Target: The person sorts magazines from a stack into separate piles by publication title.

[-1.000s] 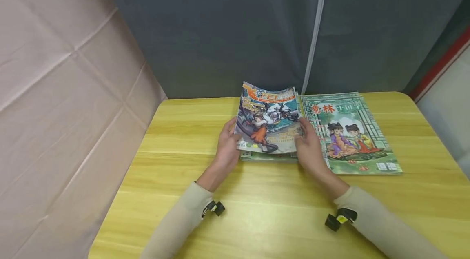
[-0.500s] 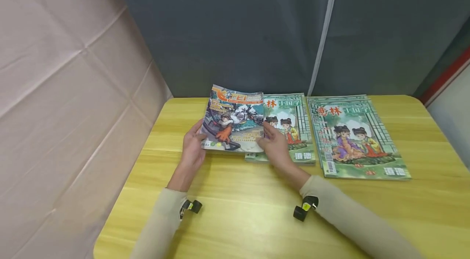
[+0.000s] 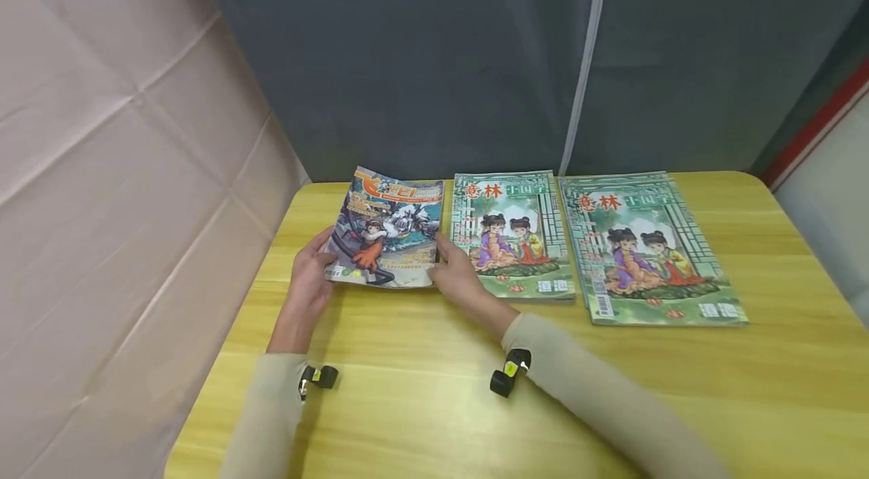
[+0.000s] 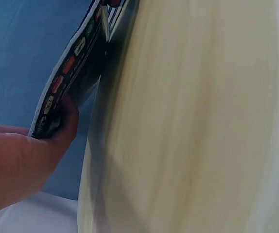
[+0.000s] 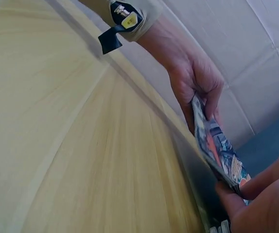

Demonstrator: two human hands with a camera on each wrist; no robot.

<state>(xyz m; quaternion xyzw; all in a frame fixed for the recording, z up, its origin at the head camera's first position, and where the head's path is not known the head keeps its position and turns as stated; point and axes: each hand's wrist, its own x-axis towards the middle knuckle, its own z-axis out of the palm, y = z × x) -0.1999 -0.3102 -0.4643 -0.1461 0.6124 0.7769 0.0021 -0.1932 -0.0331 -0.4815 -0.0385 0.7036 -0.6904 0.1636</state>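
Observation:
Both hands hold a magazine with a dark, colourful cover and orange lettering [image 3: 387, 230] at the left of the table, its top edge slightly curved. My left hand [image 3: 312, 271] grips its left edge, thumb on the cover. The right hand [image 3: 456, 271] pinches the lower right edge. In the left wrist view, fingers of the left hand [image 4: 27, 155] curl beneath the magazine [image 4: 66, 73], which is raised off the table. The right wrist view has the magazine [image 5: 217, 145] between the left hand [image 5: 198, 73] and the right hand [image 5: 270, 194].
A green magazine pile [image 3: 512, 237] lies just right of the held magazine. Farther right is another green pile [image 3: 652, 253], slightly fanned. A yellow wooden table [image 3: 421, 388] carries them, with a dark curtain [image 3: 421, 49] behind and a pale cloth [image 3: 122, 200] on the left.
Both hands have carried the dark-covered magazine leftward, off the middle green pile, whose cover is now fully uncovered. The green piles have stayed in place.

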